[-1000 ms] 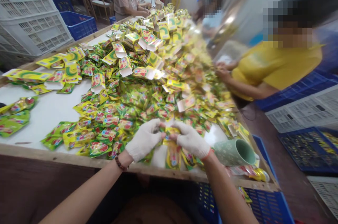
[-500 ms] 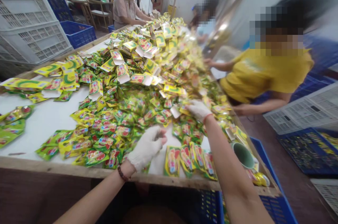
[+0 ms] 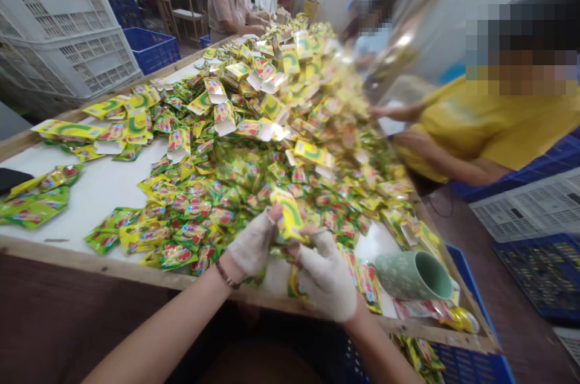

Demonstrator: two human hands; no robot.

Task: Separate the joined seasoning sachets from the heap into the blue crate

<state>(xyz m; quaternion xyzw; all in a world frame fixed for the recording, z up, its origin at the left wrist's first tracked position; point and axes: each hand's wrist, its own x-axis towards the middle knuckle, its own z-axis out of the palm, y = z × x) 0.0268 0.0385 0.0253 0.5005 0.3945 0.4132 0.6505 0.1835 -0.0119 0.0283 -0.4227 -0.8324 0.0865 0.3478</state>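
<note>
Between my two gloved hands, over the front edge of the table, is a small yellow box (image 3: pixel 289 215) with a green curve on it. My left hand (image 3: pixel 254 244) pinches its left side with bare fingertips. My right hand (image 3: pixel 327 278) is closed around its lower right end. A few packets (image 3: pixel 365 281) lie in a row on the table beside my right hand, partly hidden by it. Behind the hands spreads a heap of small green and yellow packets (image 3: pixel 194 206), mixed with several yellow boxes (image 3: pixel 312 153), some with open white flaps.
A green patterned cup (image 3: pixel 403 275) lies on its side at the right front corner of the wooden-edged table (image 3: pixel 90 260). White crates (image 3: pixel 90 58) are stacked at left, blue crates (image 3: pixel 539 272) at right. A co-worker in a yellow shirt (image 3: pixel 489 124) sits on the right; others work farther back.
My right hand has come back from the heap toward my left, and a yellow box is now held between both. The view has shifted; the yellow-shirted co-worker's arm has moved.
</note>
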